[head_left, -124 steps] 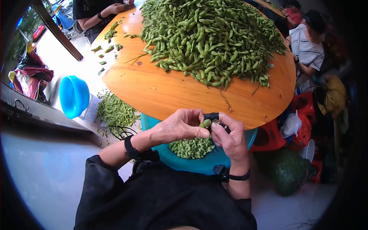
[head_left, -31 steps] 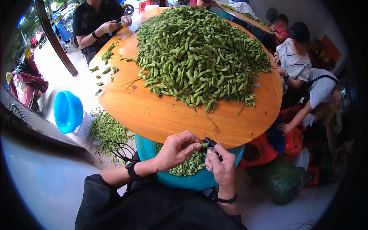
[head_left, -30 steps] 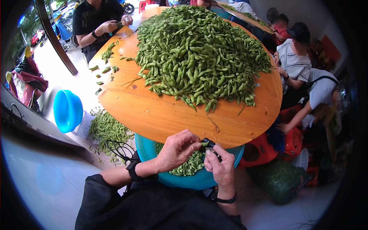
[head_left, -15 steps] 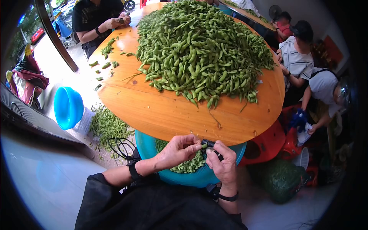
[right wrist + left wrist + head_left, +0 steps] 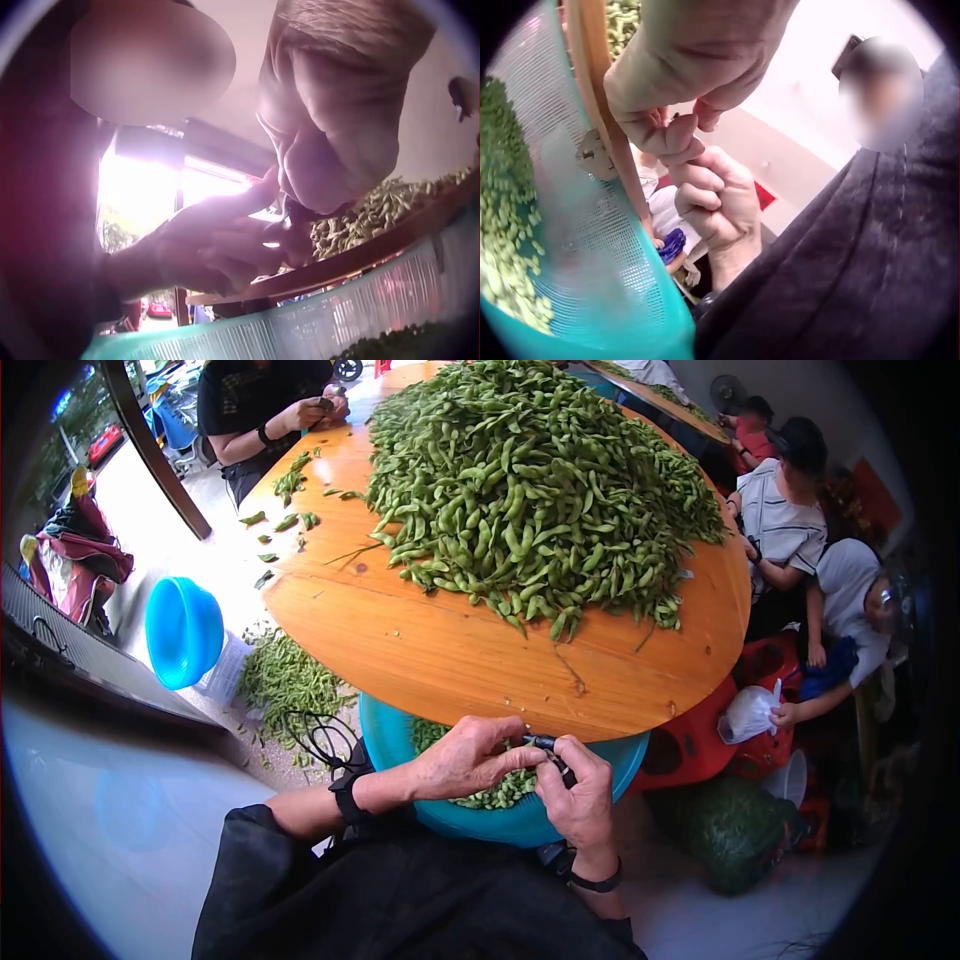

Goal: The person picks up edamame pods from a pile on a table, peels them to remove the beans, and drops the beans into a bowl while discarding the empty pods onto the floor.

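Observation:
My left hand and right hand meet above the teal basin, just in front of the table edge. Thumb and curled fingers of the left hand pinch a green soybean pod, now mostly covered by the fingers. The right hand's fingers are curled against the pod's other end, with black wrapping on them. In the left wrist view the two hands' fingertips touch. Shelled green beans lie in the basin, also showing as a pale bean heap in the left wrist view.
A big heap of pods covers much of the wooden table. More pods lie on the floor beside a blue tub. Red stools and a dark green bag are at right. Other people sit around.
The pod showed between the fingertips half a second ago; now the left thumb reaches across to the right hand and hides most of it. At right, a person has lifted a white plastic bag.

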Motion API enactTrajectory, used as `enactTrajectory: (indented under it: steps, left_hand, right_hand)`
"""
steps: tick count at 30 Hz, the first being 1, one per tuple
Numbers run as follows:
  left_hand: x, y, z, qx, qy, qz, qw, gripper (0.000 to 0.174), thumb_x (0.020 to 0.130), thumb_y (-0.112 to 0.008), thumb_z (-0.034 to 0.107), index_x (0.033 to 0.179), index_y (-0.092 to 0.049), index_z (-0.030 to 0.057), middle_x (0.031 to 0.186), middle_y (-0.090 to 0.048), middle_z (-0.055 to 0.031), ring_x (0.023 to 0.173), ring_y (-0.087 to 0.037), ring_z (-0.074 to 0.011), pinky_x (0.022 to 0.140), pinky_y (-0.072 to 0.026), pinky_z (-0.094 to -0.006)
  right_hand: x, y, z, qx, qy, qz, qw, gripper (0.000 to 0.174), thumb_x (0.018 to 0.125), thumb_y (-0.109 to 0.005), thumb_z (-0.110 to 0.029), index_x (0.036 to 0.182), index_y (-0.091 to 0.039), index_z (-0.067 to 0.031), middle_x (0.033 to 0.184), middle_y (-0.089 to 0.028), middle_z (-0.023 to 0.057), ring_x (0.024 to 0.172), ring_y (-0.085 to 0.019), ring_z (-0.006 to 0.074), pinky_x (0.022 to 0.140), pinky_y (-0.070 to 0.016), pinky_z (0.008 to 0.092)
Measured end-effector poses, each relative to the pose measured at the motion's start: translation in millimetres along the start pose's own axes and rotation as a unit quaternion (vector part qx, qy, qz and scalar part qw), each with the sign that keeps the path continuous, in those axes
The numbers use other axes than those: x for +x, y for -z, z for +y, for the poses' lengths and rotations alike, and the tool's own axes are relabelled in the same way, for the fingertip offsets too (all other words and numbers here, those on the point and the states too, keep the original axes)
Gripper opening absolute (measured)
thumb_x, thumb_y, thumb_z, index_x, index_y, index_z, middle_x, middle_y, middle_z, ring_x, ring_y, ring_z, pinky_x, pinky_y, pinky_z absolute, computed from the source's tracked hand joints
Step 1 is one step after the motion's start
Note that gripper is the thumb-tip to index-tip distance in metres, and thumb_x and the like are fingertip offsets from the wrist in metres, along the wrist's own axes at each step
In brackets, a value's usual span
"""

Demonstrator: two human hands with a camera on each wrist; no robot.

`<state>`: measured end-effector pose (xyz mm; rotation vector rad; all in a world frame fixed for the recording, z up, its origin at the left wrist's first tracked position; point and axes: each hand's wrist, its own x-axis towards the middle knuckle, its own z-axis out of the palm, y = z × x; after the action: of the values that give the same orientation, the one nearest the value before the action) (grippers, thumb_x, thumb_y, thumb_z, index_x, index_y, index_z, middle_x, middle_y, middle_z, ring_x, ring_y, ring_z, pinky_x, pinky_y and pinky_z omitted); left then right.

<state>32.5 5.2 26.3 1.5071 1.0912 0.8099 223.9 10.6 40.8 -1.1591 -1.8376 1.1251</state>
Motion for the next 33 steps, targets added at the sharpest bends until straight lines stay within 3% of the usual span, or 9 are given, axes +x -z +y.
enactTrajectory:
  steps: [5,7,12,14,16,19,25,27,33]
  left_hand:
    - [2,1,-16,0.098,-0.218,0.070,0.969,0.015,0.096,-0.059,0.012,0.099,-0.059,-0.0026,0.069,-0.060,-0.0144,0.060,-0.058,-0.0234,0.057,-0.0465,-0.0376]
    - [-4,10,-3,-0.022,-0.017,-0.042,0.999,0.017,0.094,-0.054,0.003,0.108,-0.060,-0.0026,0.076,-0.061,-0.0170,0.067,-0.061,-0.0240,0.061,-0.0477,-0.0365]
    - [-6,-7,-11,-0.015,-0.077,0.070,0.994,0.025,0.096,-0.049,0.002,0.120,-0.059,-0.0006,0.077,-0.059,-0.0119,0.070,-0.058,-0.0150,0.063,-0.0462,-0.0308]
    - [-3,-5,-21,-0.287,-0.010,-0.035,0.957,0.025,0.102,-0.046,0.006,0.122,-0.060,0.0008,0.078,-0.059,-0.0042,0.067,-0.053,-0.0102,0.061,-0.0448,-0.0263]
    - [-2,-3,-22,-0.323,0.003,-0.046,0.945,0.022,0.104,-0.048,0.013,0.116,-0.062,0.0016,0.076,-0.057,0.0006,0.064,-0.050,-0.0083,0.059,-0.0421,-0.0230]
    - [-4,-8,-24,-0.444,0.042,-0.069,0.892,0.018,0.101,-0.057,0.020,0.099,-0.063,0.0032,0.071,-0.056,0.0006,0.058,-0.048,-0.0068,0.052,-0.0367,-0.0217]
    - [-8,-9,-15,-0.425,0.040,0.020,0.904,0.015,0.099,-0.062,0.019,0.095,-0.063,0.0046,0.072,-0.053,0.0042,0.060,-0.044,-0.0046,0.052,-0.0342,-0.0210]
    - [-7,-12,-20,-0.404,0.021,0.032,0.914,0.014,0.099,-0.063,0.018,0.095,-0.063,0.0048,0.071,-0.052,0.0049,0.060,-0.043,-0.0042,0.051,-0.0333,-0.0212]
    - [-10,-16,-27,-0.401,0.021,0.038,0.915,0.012,0.098,-0.063,0.016,0.092,-0.062,0.0056,0.071,-0.050,0.0055,0.058,-0.040,-0.0042,0.050,-0.0299,-0.0216]
  right_hand:
    - [2,-3,-2,-0.039,0.023,0.001,0.999,0.006,0.084,-0.061,0.001,0.088,-0.059,0.0036,0.077,-0.054,0.0148,0.066,-0.056,0.0319,0.059,-0.0445,0.0374]
    - [3,-11,-7,-0.111,0.114,0.055,0.986,0.004,0.083,-0.060,0.003,0.086,-0.058,0.0038,0.074,-0.054,0.0134,0.062,-0.056,0.0273,0.057,-0.0430,0.0340]
    - [2,-26,-13,-0.155,0.133,0.119,0.972,0.006,0.081,-0.060,0.005,0.086,-0.058,0.0036,0.076,-0.054,0.0159,0.065,-0.055,0.0345,0.059,-0.0442,0.0377]
    - [5,-15,-11,-0.131,0.116,0.119,0.977,0.006,0.083,-0.060,0.005,0.089,-0.058,0.0042,0.077,-0.054,0.0154,0.065,-0.056,0.0342,0.058,-0.0459,0.0386]
    - [1,-7,-5,0.026,-0.008,0.103,0.994,0.003,0.088,-0.060,0.002,0.091,-0.059,0.0046,0.071,-0.052,0.0060,0.056,-0.052,0.0128,0.051,-0.0411,0.0276]
    - [1,-3,-9,0.168,-0.066,0.075,0.981,0.005,0.092,-0.058,0.001,0.093,-0.061,0.0041,0.072,-0.050,0.0001,0.055,-0.048,0.0051,0.049,-0.0384,0.0236]
    - [2,-3,-8,0.331,-0.122,0.049,0.934,0.011,0.095,-0.057,-0.001,0.103,-0.062,0.0051,0.066,-0.048,-0.0016,0.053,-0.043,0.0039,0.046,-0.0323,0.0208]
    - [-1,0,-2,0.364,-0.153,-0.041,0.918,0.014,0.096,-0.057,-0.002,0.106,-0.061,0.0062,0.064,-0.047,-0.0016,0.053,-0.042,0.0039,0.046,-0.0307,0.0206]
    - [-2,-5,7,0.244,-0.090,-0.025,0.965,0.010,0.095,-0.058,-0.001,0.102,-0.063,0.0049,0.066,-0.046,-0.0020,0.052,-0.042,0.0040,0.046,-0.0309,0.0212]
